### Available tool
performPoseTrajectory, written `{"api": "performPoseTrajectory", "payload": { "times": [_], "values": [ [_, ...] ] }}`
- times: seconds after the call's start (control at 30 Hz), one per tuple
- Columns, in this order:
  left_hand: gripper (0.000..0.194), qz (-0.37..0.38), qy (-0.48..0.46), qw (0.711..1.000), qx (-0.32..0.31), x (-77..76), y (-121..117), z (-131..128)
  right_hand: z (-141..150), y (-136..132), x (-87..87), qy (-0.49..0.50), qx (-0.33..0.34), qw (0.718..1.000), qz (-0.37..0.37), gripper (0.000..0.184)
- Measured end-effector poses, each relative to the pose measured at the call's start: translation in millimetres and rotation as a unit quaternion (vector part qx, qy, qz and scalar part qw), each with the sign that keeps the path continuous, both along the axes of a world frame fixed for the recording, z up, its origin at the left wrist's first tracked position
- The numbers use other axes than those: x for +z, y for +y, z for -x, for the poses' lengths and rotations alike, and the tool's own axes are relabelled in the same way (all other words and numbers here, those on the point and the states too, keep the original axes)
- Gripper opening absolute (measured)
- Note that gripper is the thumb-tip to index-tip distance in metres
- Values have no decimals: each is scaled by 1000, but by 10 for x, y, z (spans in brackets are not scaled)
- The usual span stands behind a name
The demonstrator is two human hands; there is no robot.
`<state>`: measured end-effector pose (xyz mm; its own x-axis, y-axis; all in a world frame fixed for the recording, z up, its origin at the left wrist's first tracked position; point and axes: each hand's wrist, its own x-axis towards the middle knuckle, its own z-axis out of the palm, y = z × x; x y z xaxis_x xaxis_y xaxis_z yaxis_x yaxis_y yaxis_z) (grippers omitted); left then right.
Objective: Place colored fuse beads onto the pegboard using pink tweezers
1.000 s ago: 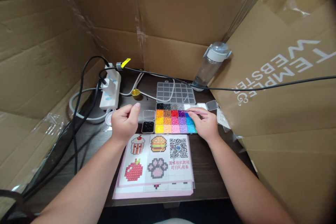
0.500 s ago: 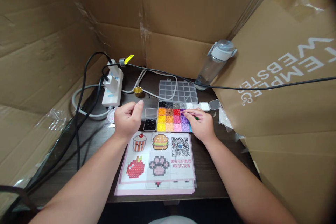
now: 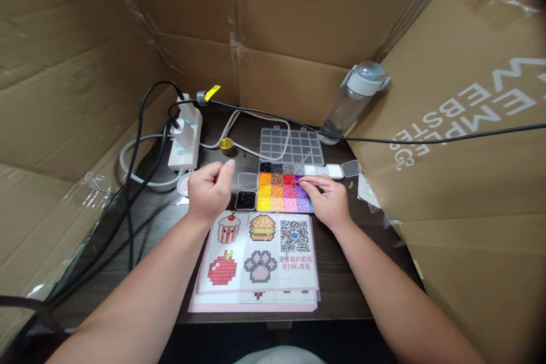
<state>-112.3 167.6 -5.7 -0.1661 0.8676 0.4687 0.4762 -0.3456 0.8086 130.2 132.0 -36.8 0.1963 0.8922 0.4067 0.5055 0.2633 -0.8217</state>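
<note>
A single head-worn camera looks forward and steeply down on a dark wood-grain desk [image 3: 341,296], its near edge crossing the bottom of the frame. Two bare forearms enter from the lower corners, the hands meeting the view near center, close enough that the multicolored bead tray [image 3: 281,189] reads compartment by compartment. Brown cardboard walls [image 3: 294,0] fill the top and both sides; no second view shares the scene.

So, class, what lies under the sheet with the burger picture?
Under the burger sheet, a pink-edged sheet pokes out, showing bits of designs; the rest is covered.
</note>
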Motion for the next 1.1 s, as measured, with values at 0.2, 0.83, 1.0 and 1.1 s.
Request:
{"api": "performPoseTrajectory", "payload": {
  "times": [0.2,0.83,1.0,1.1],
  "values": [
    [47,5,-3,1000,-2,-3,0,0,5,1,5,2,0,1000,7,10],
    [48,-4,-10,1000,-2,3,-2,7,19,-117,76,31,-26,999,12,15],
    [50,-7,-16,1000,-15,-5,-12,8,23,-174,102,29,-46,998,14,14],
    [49,-7,-19,1000,-20,-10,-9,7,21,-181,106,41,-53,998,9,14]
  ]
}}
